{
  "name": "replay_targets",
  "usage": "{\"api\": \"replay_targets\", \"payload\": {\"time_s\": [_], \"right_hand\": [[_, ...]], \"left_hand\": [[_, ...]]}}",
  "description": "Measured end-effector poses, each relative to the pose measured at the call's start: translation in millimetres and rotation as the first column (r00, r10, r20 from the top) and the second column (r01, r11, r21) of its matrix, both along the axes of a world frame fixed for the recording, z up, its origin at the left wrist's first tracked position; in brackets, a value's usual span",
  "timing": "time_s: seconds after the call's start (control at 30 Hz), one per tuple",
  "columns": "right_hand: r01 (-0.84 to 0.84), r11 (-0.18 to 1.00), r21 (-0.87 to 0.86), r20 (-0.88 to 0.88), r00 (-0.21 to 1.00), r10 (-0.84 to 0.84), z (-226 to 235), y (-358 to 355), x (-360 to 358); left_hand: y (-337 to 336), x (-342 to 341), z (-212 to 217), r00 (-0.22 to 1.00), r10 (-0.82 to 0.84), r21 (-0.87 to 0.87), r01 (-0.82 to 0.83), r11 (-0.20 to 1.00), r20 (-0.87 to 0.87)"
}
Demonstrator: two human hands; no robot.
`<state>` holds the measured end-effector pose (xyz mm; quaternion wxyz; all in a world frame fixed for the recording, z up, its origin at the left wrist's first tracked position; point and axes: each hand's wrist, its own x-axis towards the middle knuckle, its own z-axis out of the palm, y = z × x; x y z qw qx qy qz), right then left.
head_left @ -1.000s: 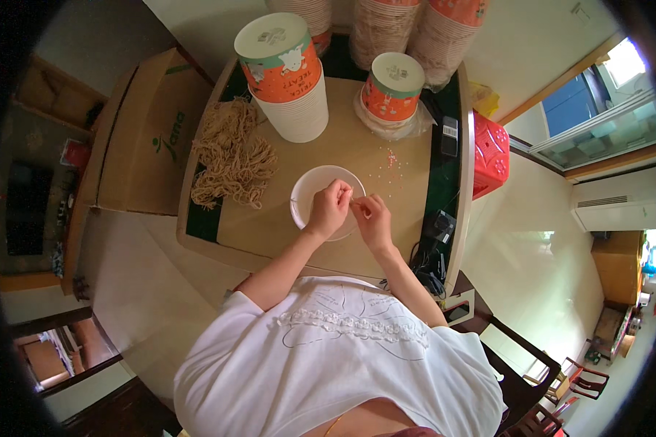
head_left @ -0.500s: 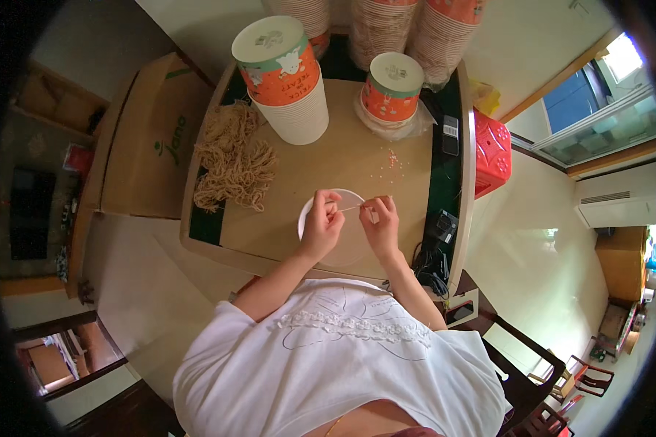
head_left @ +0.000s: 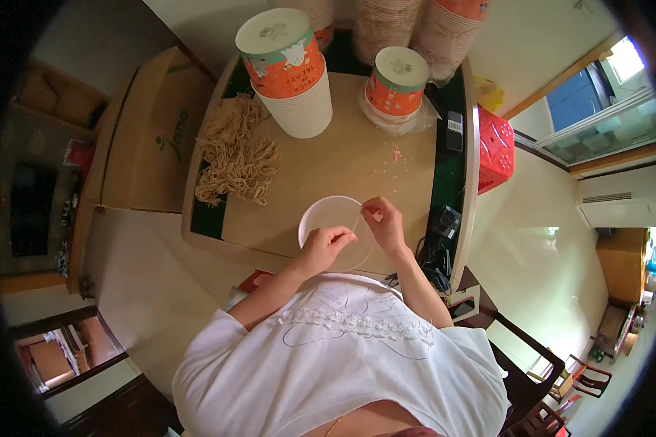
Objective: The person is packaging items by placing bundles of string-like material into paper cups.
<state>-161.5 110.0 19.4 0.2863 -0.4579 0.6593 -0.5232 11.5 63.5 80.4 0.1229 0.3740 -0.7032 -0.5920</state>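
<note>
A thin, pale string (head_left: 356, 221) runs between my two hands. My left hand (head_left: 325, 249), nearer to my body, pinches its lower end between thumb and fingertips. My right hand (head_left: 386, 224), farther out, pinches the upper end with its fingers curled in. Both hands are over a round white tub (head_left: 307, 217) at the table's near edge; they and my forearms cover part of its rim. A loose heap of tan twine (head_left: 237, 156) lies to the left of the tub.
Two upside-down stacks of orange-and-white paper buckets (head_left: 299, 102) (head_left: 395, 91) stand on the cardboard-covered table (head_left: 342, 164), with taller wrapped stacks (head_left: 386, 29) behind. Small pink and white bits (head_left: 396, 156) are scattered at right. Black cables (head_left: 436, 262) and a red stool (head_left: 496, 149) are farther right.
My left hand has come down toward my body, still pinching the string. The string has turned from nearly level to steep. My right hand has shifted slightly right.
</note>
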Motion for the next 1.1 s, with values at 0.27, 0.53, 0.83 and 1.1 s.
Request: {"api": "replay_targets", "payload": {"time_s": [0.27,0.53,0.83,1.1], "right_hand": [[-0.077,0.991,0.105,-0.183,0.979,0.095,4,8,9],[-0.004,0.999,0.048,-0.259,0.966,0.016,5,9,15],[-0.078,0.996,0.034,-0.400,0.912,0.085,10,8,18],[-0.123,0.984,0.128,-0.483,0.859,0.171,18,8,15]], "left_hand": [[6,5,15,0.988,-0.077,-0.060,0.069,0.996,-0.134],[3,4,6,0.965,0.214,0.389,-0.141,0.910,-0.151],[15,5,11,0.973,0.116,0.234,-0.067,0.970,-0.201],[8,2,16,0.968,0.035,0.137,-0.001,0.991,-0.250]]}}
